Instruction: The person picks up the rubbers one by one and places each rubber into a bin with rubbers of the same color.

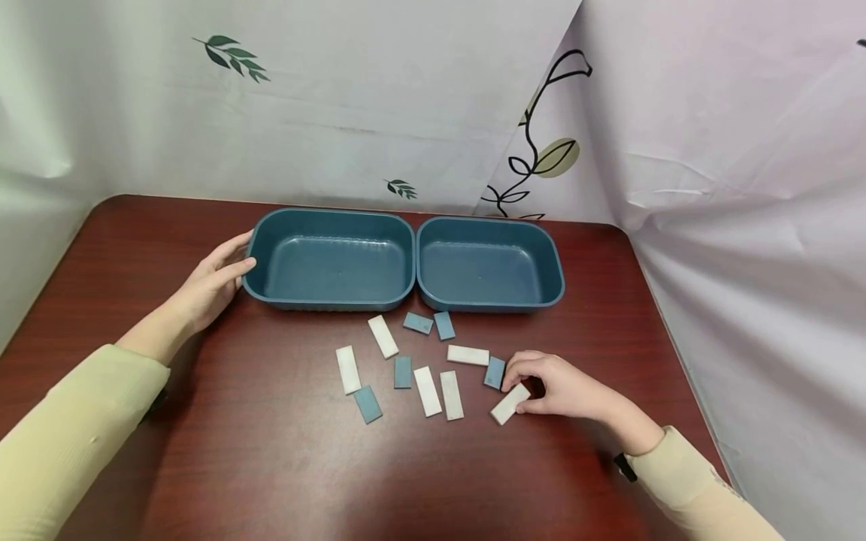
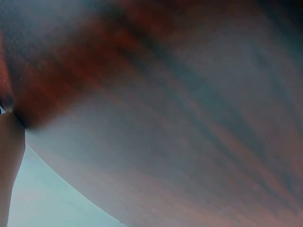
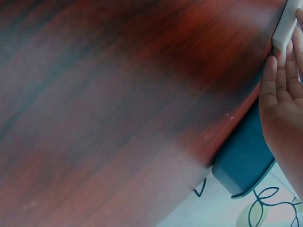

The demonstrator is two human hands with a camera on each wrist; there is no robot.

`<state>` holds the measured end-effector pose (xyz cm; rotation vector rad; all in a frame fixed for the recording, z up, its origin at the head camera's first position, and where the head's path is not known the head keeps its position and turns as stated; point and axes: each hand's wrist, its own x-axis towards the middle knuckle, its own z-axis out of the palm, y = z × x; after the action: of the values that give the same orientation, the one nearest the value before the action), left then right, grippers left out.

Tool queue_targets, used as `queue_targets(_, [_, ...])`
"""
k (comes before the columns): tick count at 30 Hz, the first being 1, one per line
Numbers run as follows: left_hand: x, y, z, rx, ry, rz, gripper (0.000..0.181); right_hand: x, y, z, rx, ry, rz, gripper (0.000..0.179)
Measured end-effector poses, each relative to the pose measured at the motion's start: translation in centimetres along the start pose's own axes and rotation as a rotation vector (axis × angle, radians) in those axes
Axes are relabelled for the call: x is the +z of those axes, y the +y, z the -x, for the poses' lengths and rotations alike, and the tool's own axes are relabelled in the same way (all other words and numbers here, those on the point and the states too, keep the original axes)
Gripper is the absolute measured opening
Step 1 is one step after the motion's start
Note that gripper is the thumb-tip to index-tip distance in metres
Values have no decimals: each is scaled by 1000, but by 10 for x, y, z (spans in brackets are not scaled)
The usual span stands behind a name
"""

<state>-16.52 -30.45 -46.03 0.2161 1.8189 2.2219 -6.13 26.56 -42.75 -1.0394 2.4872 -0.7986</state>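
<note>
My left hand [image 1: 215, 279] holds the left end of a blue plastic bin [image 1: 330, 306], its thumb at the rim and its fingers along the outer wall. On the right, my right hand [image 1: 558, 385] pinches a small white rectangular block [image 1: 509, 406] between thumb and fingers, low over the table. In the right wrist view, the white block [image 3: 285, 29] shows at the fingertips of the right hand [image 3: 284, 106]. A short blue block [image 1: 495, 373] lies just beside those fingers, and a white block [image 1: 468, 355] touches or nearly touches it.
A second blue bin [image 1: 490, 306] stands against the first at the back of the brown table [image 1: 304, 481]. Several white blocks [image 1: 428, 391] and short blue blocks [image 1: 368, 404] lie scattered in front. Pale patterned cloth [image 1: 338, 98] hangs behind the table.
</note>
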Motion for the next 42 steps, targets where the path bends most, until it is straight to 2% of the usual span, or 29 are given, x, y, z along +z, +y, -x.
queue_targets(13, [1,0,-1,18,-7,1,55,-3,0,-1,-38,-47,87,33])
queue_targets(24, [1,0,-1,19,-7,-7,55,-2,2,-3,-90,-34,116,33])
queue_targets(36, [1,0,0,19,-12,-11,57,-7,-3,-6,-37,-82,136,35])
queue_targets(42, [1,0,0,22,-12,-9,57,-10,-3,-8,-42,-57,111,35])
